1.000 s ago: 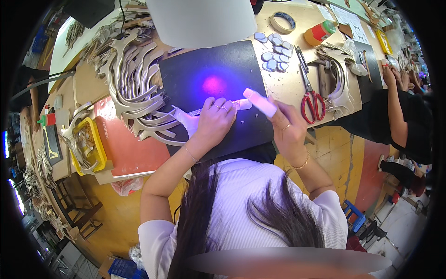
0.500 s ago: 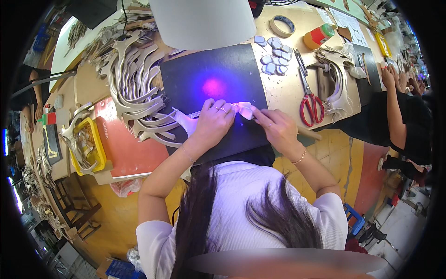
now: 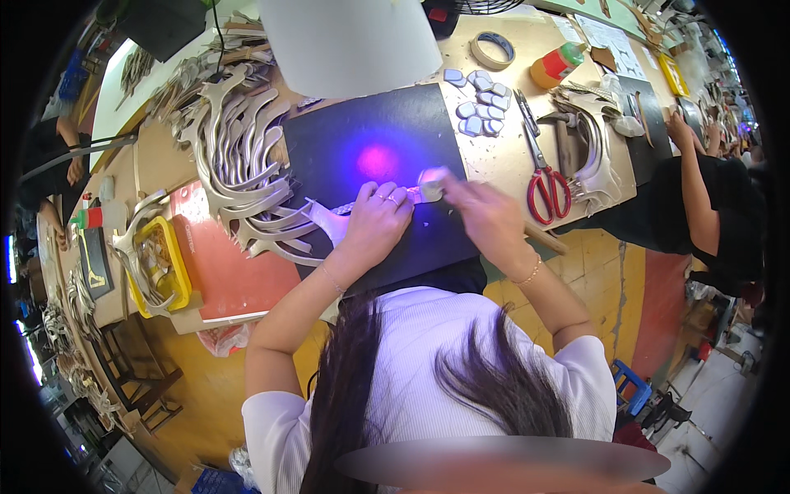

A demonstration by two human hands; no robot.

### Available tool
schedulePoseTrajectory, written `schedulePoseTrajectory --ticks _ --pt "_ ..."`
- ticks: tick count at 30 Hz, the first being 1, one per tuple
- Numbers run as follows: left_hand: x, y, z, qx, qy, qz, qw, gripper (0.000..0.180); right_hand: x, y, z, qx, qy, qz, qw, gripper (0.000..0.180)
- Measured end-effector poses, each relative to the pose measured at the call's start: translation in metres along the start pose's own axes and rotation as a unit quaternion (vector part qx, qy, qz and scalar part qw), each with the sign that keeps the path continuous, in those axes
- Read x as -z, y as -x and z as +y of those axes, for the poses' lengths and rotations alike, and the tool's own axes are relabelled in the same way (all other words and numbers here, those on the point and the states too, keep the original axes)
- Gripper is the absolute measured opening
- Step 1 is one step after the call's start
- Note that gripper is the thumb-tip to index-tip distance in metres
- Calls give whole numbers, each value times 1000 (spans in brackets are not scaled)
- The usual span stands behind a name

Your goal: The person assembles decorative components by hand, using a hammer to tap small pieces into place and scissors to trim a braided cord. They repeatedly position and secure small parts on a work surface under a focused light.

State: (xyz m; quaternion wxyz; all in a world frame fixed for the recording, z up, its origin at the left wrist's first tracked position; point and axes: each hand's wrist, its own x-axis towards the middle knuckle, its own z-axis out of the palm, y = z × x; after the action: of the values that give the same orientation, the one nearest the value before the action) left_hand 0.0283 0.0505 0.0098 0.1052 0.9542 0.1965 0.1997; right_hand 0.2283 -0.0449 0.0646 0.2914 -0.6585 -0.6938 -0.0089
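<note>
A pale silvery leather strap [image 3: 327, 221] lies across the black mat [image 3: 329, 132], its broad forked end to the left. My left hand [image 3: 378, 216] is closed around its middle, pressing it against the mat. On the right, its narrow tip [image 3: 429, 186] looks whitish and rounded under the violet light. My right hand [image 3: 487, 216] is at that tip, fingers curled but smeared by motion, so whether they grip it is unclear. A heap of similar straps [image 3: 247, 140] sits left of the mat.
Red-handled scissors [image 3: 549, 193], small grey rounded pieces [image 3: 484, 105], a tape roll [image 3: 492, 51] and a green-capped bottle [image 3: 557, 66] lie to the right. Left are a red folder [image 3: 222, 263] and a yellow tray [image 3: 177, 263]. A white lamp shade [image 3: 350, 45] overhangs the mat. Other people work on both sides.
My right hand has shifted slightly up at the strap's tip and is now blurred. The tip sits at a different angle. My left hand keeps its hold.
</note>
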Motion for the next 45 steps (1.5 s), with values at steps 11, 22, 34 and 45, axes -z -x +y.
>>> schedulePoseTrajectory --ticks 11,22,34,45 --pt "93 55 -35 -4 -36 -230 972 65 -1 -7 10 -76 -52 -44 995 38" --pt "65 56 -79 -118 -84 -121 982 52 15 7 33 -177 -78 32 981 33" --pt "86 69 -52 341 673 12 656 32 12 12 26 -180 -149 5 972 43" --pt "105 19 -20 384 627 20 677 32 27 5 19 -182 -192 43 963 21"
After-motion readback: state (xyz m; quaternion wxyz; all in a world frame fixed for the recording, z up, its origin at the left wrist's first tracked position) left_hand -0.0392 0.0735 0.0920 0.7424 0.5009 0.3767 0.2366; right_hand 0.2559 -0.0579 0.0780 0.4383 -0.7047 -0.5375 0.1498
